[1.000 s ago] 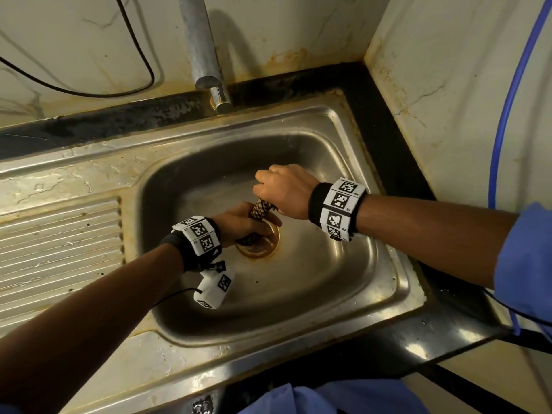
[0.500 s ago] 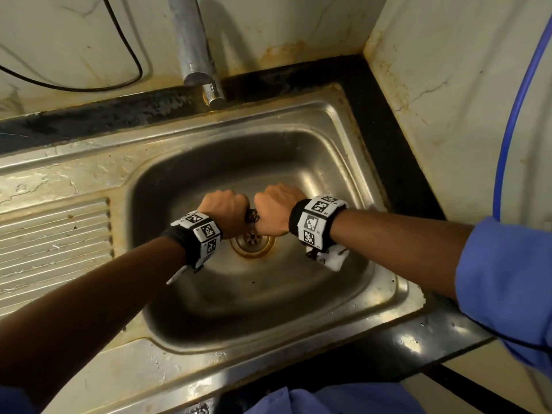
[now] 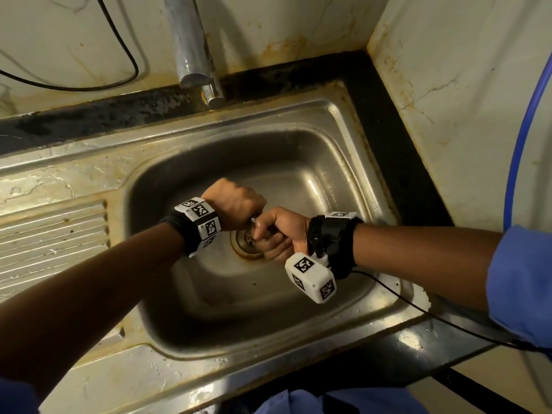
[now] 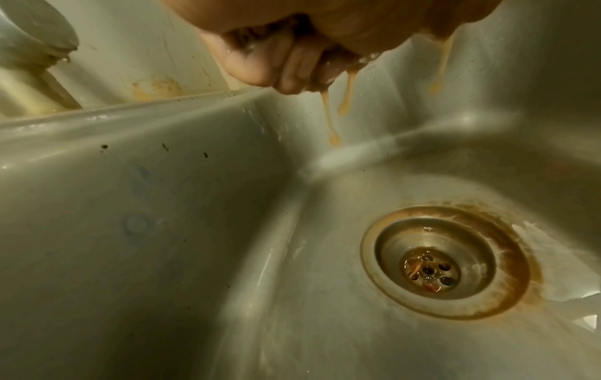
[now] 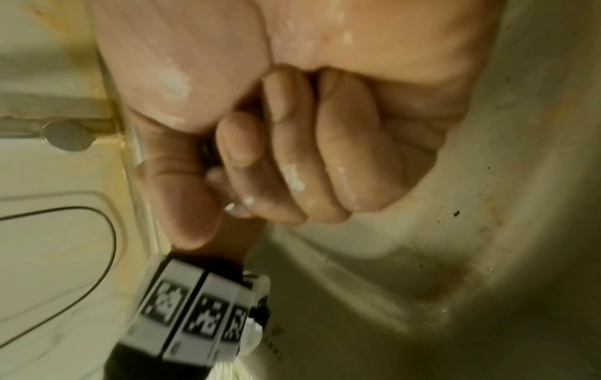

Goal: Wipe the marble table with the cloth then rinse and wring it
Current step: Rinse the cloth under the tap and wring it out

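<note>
Both my hands are clenched end to end over the drain (image 3: 246, 242) of the steel sink (image 3: 316, 162). My left hand (image 3: 236, 204) is knuckles up, and my right hand (image 3: 277, 231) is turned palm up, with its curled fingers (image 5: 292, 159) wet. Each grips one end of the twisted cloth (image 3: 253, 219), of which only a small dark bit shows between the fists. In the left wrist view, brown water (image 4: 330, 115) drips from the dark cloth (image 4: 250, 36) in my left hand (image 4: 292, 56) toward the drain (image 4: 432, 267).
The tap spout (image 3: 191, 49) hangs over the sink's back rim, not running. A ribbed drainboard (image 3: 50, 243) lies to the left. Black counter edging (image 3: 385, 121) meets a stained wall on the right. A blue hose (image 3: 519, 138) and a black cable (image 3: 128, 55) run along the walls.
The fists drew close together over the drain and rolled opposite ways: the left turned knuckles up, the right palm up with its wrist camera now underneath. Less cloth shows between them.
</note>
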### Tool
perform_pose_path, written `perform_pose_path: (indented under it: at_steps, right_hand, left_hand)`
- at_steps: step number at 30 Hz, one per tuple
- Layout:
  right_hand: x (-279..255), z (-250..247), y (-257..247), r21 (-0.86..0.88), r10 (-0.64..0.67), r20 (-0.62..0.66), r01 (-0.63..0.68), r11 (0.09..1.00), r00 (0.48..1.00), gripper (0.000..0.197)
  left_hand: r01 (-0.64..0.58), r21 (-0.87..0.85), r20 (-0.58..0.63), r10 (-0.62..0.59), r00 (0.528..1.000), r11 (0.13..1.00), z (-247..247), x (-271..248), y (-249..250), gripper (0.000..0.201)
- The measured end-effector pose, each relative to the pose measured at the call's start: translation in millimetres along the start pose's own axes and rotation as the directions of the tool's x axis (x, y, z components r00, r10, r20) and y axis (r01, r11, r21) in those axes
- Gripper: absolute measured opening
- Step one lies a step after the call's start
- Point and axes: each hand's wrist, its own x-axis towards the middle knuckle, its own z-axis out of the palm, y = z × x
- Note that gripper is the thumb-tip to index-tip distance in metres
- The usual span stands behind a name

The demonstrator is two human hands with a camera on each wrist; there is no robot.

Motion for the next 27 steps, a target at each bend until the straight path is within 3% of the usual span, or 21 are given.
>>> perform_pose_path:
  at_steps: [2,4,5,6,8,9,12,14,16,19,21,24,27]
  right_hand:
    - [-1,2,0,-0.094,0.026,-0.139,-0.039,0.995,0.990,0.033]
    - [-3,10,-4,-0.407,-0.079,-0.401,-0.100,0.908,0.913,0.031]
    - [-3,11,-6,-0.610,-0.236,-0.502,-0.148,0.778,0.832,0.032]
    - [-2,12,-9,-0.777,-0.422,-0.525,-0.214,0.592,0.739,0.031]
    - [-1,8,-13,-0.900,-0.696,-0.414,-0.378,0.216,0.587,0.025]
    - [-1,5,-16,-0.902,-0.768,-0.327,-0.425,0.080,0.550,0.019]
    - [0,-6,-24,-0.832,-0.831,-0.054,-0.484,-0.269,0.553,0.022]
    - [-1,-7,-28,-0.760,-0.814,0.092,-0.488,-0.430,0.574,0.026]
    - [-8,-7,-31,-0.693,-0.780,0.202,-0.476,-0.541,0.592,0.028]
    - [-19,-6,-38,-0.631,-0.740,0.319,-0.449,-0.632,0.592,0.032]
    - [-23,-1,-40,-0.607,-0.715,0.358,-0.431,-0.667,0.601,0.035]
    - [-28,11,-49,-0.592,-0.717,0.358,-0.449,-0.670,0.598,0.037]
    - [-35,22,-61,-0.537,-0.683,0.362,-0.457,-0.709,0.635,0.037]
  left_hand:
    - [0.038,-0.017,0.006,-0.038,0.999,0.999,3,-2,3,0.021]
    - [0.115,-0.037,0.026,-0.114,0.993,0.993,5,-3,8,0.021]
    - [0.180,-0.060,0.040,-0.178,0.983,0.982,5,-4,10,0.024]
    - [0.263,-0.086,0.051,-0.259,0.964,0.961,4,-4,11,0.027]
    - [0.427,-0.156,0.094,-0.417,0.904,0.891,-1,-7,11,0.035]
    - [0.481,-0.203,0.116,-0.467,0.877,0.853,-2,-9,11,0.039]
    - [0.594,-0.361,0.320,-0.503,0.803,0.719,-9,-12,11,0.043]
    - [0.620,-0.564,0.488,-0.385,0.783,0.546,-17,-14,10,0.021]
    - [0.606,-0.667,0.557,-0.250,0.792,0.433,-23,-20,4,0.014]
    - [0.529,-0.766,0.534,-0.097,0.840,0.365,-31,-35,-7,0.013]
    - [0.517,-0.802,0.518,-0.084,0.851,0.298,-35,-41,-9,0.023]
    - [0.509,-0.861,0.504,-0.123,0.855,0.007,-33,-41,-3,0.029]
    - [0.450,-0.842,0.507,-0.150,0.849,-0.297,-27,-35,7,0.025]
